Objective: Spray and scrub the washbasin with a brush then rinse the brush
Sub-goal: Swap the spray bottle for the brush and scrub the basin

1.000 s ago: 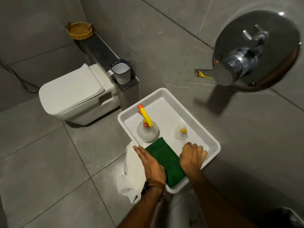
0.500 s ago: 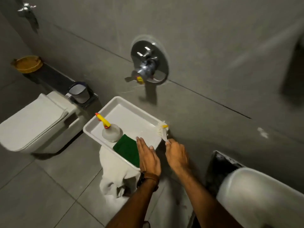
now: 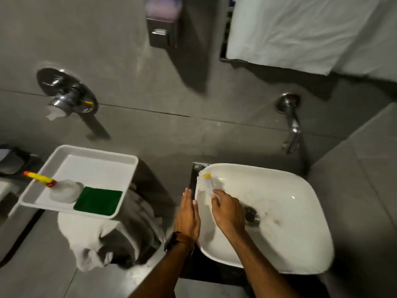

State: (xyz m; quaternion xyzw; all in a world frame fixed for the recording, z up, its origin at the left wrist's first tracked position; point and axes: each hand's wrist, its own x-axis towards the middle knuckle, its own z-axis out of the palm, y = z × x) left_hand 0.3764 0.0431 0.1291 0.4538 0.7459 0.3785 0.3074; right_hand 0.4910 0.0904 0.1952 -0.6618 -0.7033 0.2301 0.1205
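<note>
A white washbasin (image 3: 296,214) fills the lower right, with a metal drain (image 3: 251,215) in its middle. My right hand (image 3: 228,211) grips a small white brush (image 3: 206,183) with a yellow end, held over the basin's left inner wall. My left hand (image 3: 188,216) is flat, fingers together, against the basin's left outer rim and holds nothing. A spray bottle (image 3: 62,190) with a yellow and orange nozzle stands in a white tray (image 3: 94,152) to the left.
A green scrub pad (image 3: 98,201) lies in the tray, which rests on a stand draped in white cloth (image 3: 90,237). A wall tap (image 3: 291,123) hangs above the basin. A chrome mixer (image 3: 66,97), a soap dispenser (image 3: 163,29) and a white towel (image 3: 311,29) are on the wall.
My right hand lifted the brush out of the tray and carried it right to the washbasin. My left hand left the tray for the basin's rim. The view swung right.
</note>
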